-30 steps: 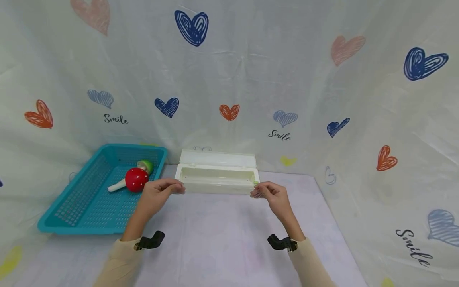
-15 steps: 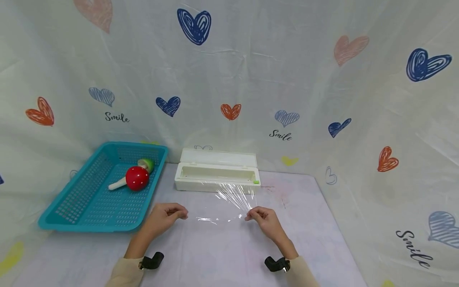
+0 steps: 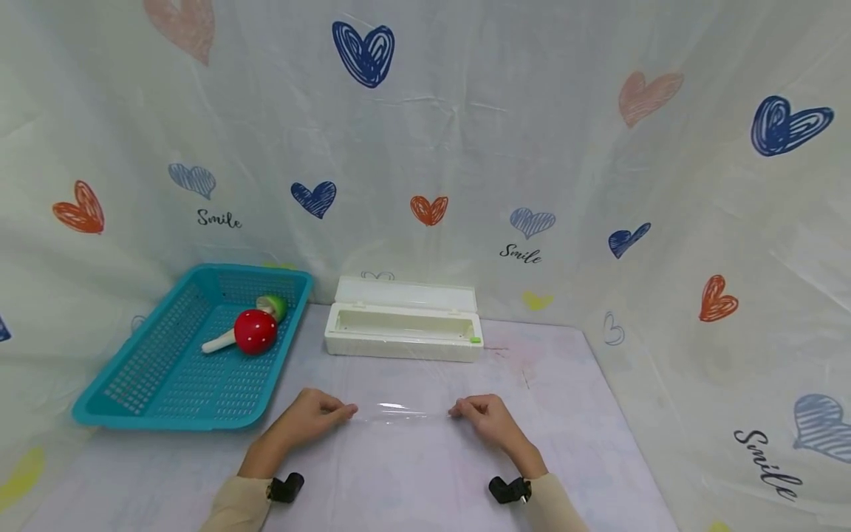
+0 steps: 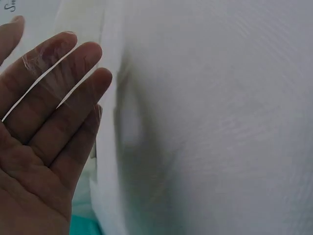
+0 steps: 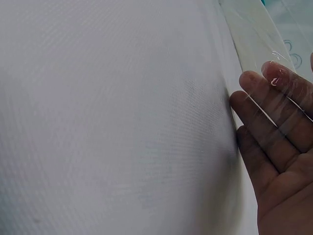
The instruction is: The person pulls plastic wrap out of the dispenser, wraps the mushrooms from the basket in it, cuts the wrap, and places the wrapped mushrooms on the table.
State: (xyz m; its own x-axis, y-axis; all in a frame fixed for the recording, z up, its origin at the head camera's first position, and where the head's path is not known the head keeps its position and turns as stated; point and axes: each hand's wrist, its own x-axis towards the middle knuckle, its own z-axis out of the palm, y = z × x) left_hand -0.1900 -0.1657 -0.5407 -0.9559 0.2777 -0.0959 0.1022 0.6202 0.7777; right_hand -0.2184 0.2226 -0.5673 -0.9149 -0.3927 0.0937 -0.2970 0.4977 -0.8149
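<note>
A sheet of clear cling film (image 3: 392,410) is spanning the gap between the left hand (image 3: 307,423) and the right hand (image 3: 495,425), in front of the open white dispenser box (image 3: 399,346). Both hands are keeping their fingers nearly straight, with film lying across the finger pads; each thumb is standing apart from its index finger, so no pinch is showing. With cling alone seemingly securing it, the film could be slipping off one side if the pull grew uneven, or folding onto itself if the hands came together. The head view is showing the glinting near edge, the whole box and its green slide cutter (image 3: 475,340), though whether film is joining the box is hard to tell; the wrist views are revealing wrinkled film over the fingers, which the head view is hiding.
</note>
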